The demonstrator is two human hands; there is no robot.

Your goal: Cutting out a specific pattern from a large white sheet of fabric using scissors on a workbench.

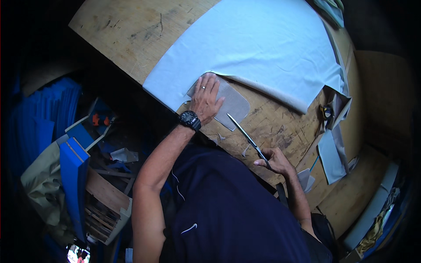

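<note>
My left hand (204,100), with a ring and a dark wristwatch, lies flat with its fingers stretched out. It rests on a small grey-beige fabric piece (236,101) with a rounded corner. Around the scissors' (242,131) dark handles my right hand (275,159) is closed. Their blades look shut and point up and left, the tip near the piece's lower edge, over the wooden table (267,118). Beyond my left hand spreads a large pale blue fabric sheet (250,39), its near edge cut away around the small piece and partly curled, showing a beige underside.
Small fabric scraps (245,150) lie near the table's front edge. At the right are a tape measure (326,112) and pale offcuts (331,153). Blue foam slabs (72,184) and a wooden frame (105,188) stand on the left, below the table.
</note>
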